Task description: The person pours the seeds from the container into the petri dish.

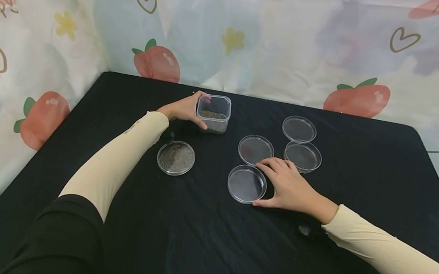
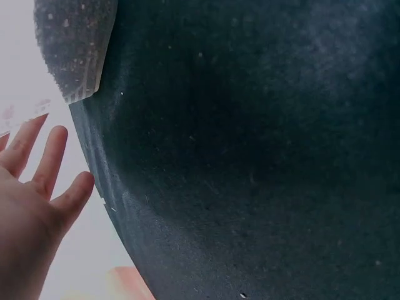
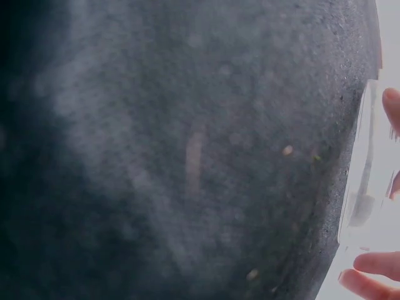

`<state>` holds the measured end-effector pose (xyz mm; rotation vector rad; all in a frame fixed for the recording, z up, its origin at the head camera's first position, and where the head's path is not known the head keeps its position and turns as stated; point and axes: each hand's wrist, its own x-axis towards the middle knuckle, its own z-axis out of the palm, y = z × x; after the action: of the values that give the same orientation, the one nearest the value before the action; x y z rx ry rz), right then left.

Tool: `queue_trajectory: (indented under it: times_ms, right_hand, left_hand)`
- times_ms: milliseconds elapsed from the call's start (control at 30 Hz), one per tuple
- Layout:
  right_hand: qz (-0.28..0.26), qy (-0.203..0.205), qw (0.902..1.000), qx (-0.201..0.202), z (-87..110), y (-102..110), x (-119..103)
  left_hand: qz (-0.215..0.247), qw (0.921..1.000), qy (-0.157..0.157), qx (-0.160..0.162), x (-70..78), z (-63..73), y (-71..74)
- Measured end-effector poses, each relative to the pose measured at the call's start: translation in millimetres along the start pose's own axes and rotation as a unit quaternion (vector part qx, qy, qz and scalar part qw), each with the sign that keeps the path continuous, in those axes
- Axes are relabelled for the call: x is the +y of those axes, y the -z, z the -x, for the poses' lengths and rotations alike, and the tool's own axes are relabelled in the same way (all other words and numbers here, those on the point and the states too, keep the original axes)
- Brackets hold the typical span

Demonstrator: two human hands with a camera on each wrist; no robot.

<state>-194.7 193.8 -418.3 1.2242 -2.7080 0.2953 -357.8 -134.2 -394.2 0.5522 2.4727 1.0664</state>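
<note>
At the back of the table, my left hand (image 1: pixel 186 109) holds a clear square plastic tub (image 1: pixel 217 125) from its left side, the thumb along the front. Grey-brown grains lie in the bottom of the tub; in the left wrist view the grainy tub (image 2: pixel 74 44) shows at the upper left. Close in front stands a round petri dish (image 1: pixel 176 158) holding similar grains. My right hand (image 1: pixel 293 190) grips the right edge of a clear petri dish (image 1: pixel 244 184), thumb at the near side and fingers at the far side. No grains show in this dish.
Behind the gripped dish lies another clear petri dish (image 1: pixel 256 149). Farther right are two more, a back dish (image 1: pixel 299 128) and a front dish (image 1: pixel 303 157), overlapping in this view. Black cloth covers the table (image 1: pixel 193 248); a printed curtain (image 1: pixel 278 36) hangs behind it.
</note>
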Motion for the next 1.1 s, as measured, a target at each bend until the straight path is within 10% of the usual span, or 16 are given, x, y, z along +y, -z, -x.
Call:
queue_trajectory:
  times_ms: [1100]
  right_hand:
    - [-0.007,0.023,0.9997,0.009,-1.9,-3.4,1.2]
  left_hand:
    - [-0.042,0.9958,-0.066,0.047,25.1,1.3,-2.8]
